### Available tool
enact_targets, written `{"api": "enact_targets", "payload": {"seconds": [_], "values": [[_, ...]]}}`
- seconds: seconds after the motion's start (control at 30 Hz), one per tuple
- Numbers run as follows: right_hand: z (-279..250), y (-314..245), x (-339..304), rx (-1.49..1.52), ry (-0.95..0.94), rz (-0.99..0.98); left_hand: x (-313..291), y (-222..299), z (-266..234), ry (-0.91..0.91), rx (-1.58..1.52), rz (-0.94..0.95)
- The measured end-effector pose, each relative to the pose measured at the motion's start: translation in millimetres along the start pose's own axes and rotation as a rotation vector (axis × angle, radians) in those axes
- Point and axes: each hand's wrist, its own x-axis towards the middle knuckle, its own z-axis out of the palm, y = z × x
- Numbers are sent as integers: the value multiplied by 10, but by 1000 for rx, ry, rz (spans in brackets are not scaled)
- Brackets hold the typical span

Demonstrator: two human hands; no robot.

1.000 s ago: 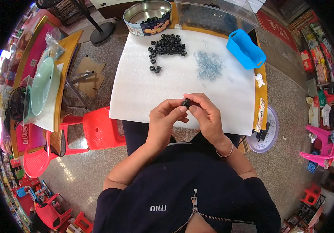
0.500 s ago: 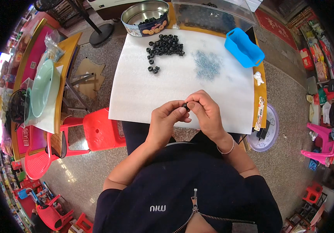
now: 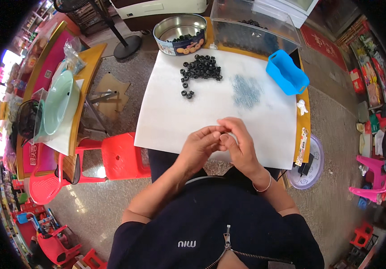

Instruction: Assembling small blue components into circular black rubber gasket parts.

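My left hand (image 3: 198,149) and my right hand (image 3: 241,147) meet over the front edge of the white sheet (image 3: 170,121). Both have their fingertips pinched together; whatever lies between them is hidden. On the sheet's far left part is a heap of small black ring-like parts (image 3: 203,68), with a few strung out toward me. Right of the heap spreads a patch of tiny silvery-blue pieces (image 3: 247,91), too small to make out singly. A bright blue plastic basket (image 3: 286,74) stands at the far right corner.
A round metal tin (image 3: 179,48) holding more black parts stands at the back, beside a clear plastic bin (image 3: 256,33) of dark parts. A red stool (image 3: 123,154) is to the left, and a green basin (image 3: 60,103) sits on another table.
The black part that showed between my fingertips is now out of sight. My hands remain together, the fingers slightly shifted. The whole view has tilted, moving the table lower and rightward.
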Motion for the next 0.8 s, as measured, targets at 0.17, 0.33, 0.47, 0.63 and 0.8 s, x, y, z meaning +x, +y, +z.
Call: {"api": "enact_targets", "payload": {"seconds": [0.17, 0.33, 0.47, 0.63, 0.8], "values": [[38, -71, 21, -3, 14, 86, 40, -9, 46, 17, -75, 11], [-13, 46, -22, -118, 4, 12, 58, -46, -7, -35, -39, -21], [-109, 0, -7, -143, -65, -60, 27, 15, -63, -195, 201, -87], [-174, -73, -21, -69, -160, -113, -5, 237, -117, -370, 511, -108], [-228, -67, -23, 17, -246, -144, 29, 298, -116, -482, 545, -140]]}}
